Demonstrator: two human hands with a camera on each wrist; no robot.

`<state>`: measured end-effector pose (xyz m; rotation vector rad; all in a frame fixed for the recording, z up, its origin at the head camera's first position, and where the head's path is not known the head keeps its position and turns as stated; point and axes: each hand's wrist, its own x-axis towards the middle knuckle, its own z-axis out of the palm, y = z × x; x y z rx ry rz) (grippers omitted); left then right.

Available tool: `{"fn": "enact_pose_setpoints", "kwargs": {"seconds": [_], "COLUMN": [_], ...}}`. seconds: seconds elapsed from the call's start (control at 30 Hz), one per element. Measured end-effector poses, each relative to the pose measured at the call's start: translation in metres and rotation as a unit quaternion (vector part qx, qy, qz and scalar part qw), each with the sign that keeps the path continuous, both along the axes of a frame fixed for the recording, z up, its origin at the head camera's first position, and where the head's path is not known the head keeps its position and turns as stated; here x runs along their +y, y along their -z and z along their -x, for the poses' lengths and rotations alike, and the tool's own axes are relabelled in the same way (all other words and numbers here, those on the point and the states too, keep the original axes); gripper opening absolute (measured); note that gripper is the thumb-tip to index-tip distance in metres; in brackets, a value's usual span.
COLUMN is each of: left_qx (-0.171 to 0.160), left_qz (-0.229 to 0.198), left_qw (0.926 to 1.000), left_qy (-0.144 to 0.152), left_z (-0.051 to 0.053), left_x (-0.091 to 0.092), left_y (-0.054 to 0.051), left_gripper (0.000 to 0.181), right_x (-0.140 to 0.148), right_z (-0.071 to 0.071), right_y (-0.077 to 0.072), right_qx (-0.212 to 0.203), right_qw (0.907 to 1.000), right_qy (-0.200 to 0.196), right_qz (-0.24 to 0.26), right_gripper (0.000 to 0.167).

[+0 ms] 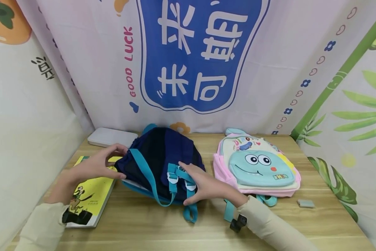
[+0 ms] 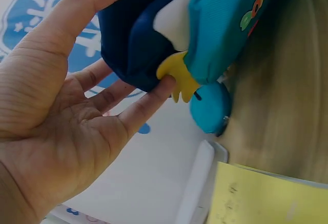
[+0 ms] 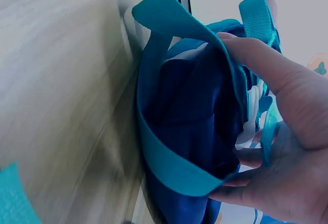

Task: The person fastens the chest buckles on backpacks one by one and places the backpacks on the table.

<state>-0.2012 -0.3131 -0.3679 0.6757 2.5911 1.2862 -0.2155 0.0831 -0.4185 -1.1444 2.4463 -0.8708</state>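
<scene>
A dark navy child's backpack with teal straps lies in the middle of the table, its strap side facing up. My left hand grips its left end, thumb on the near side and fingers on the far side. In the left wrist view, a yellow fin-shaped piece and a teal front panel show by the fingertips. My right hand holds the right side around the strap buckles. In the right wrist view, a teal strap loops out beside the fingers.
To the right rests a pink and cream backpack with a smiling face. A yellow book lies under the left forearm. At the back left is a white flat case; a small grey block sits at the right. Printed cloth hangs behind.
</scene>
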Motion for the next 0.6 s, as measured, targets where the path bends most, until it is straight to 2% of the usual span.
{"fn": "enact_pose_setpoints", "kwargs": {"seconds": [0.2,0.4,0.6], "left_qx": [-0.043,-0.081,-0.093], "left_qz": [-0.007,0.002,0.000], "left_qw": [0.9989,0.9966,0.9955], "left_qy": [0.017,0.013,0.018], "left_z": [0.000,0.001,0.003], "left_x": [0.001,0.001,0.005], "left_y": [0.017,0.030,0.040], "left_gripper": [0.063,0.062,0.062], "right_x": [0.005,0.010,0.013], "right_z": [0.002,0.006,0.011], "right_y": [0.002,0.008,0.008], "right_qx": [0.005,0.016,0.021], "right_qw": [0.9995,0.9986,0.9977], "right_qy": [0.016,0.039,0.054], "right_qz": [-0.027,-0.033,-0.035], "right_gripper": [0.122,0.123,0.123]}}
